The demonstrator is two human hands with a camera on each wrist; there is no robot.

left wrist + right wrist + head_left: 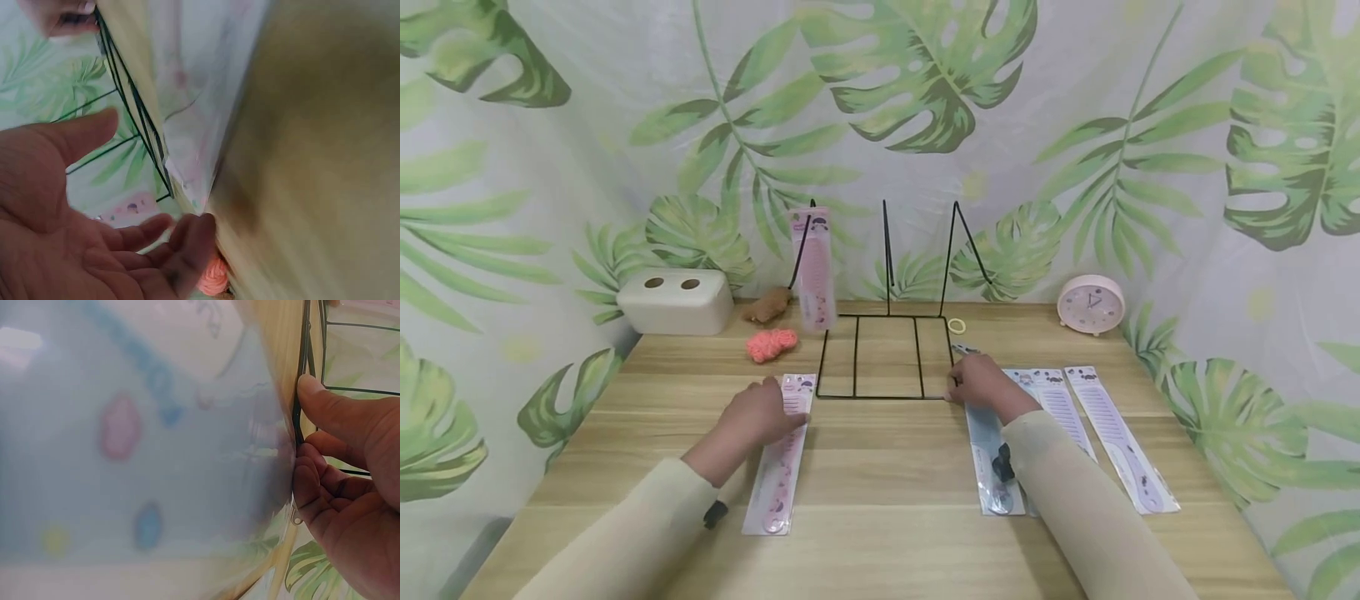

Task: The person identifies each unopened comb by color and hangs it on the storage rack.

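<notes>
Because the black wire rack (887,315) was a light, open frame, the right hand (985,383), its thumb and fingers seemingly pinched on the front right corner, was probably bracing it against shifting. The left hand (760,412), well apart from the other, had its thumb spread and its fingers loosely bent over a flat pink comb in a clear plastic sleeve (782,483); whether it touched the sleeve was impossible to tell. That comb lay on the pale wood-grain surface (880,500), just left of the rack, its printed top pointing away from the person, presumably to keep that end nearest the wires. A second pink sleeved comb (815,271) hung vertically at the rack's left arm, most likely by its top edge. A blue plastic-sleeved pack (985,450) and two pale lilac sleeved combs (1123,446) lay to the right, perhaps for easy reach.
</notes>
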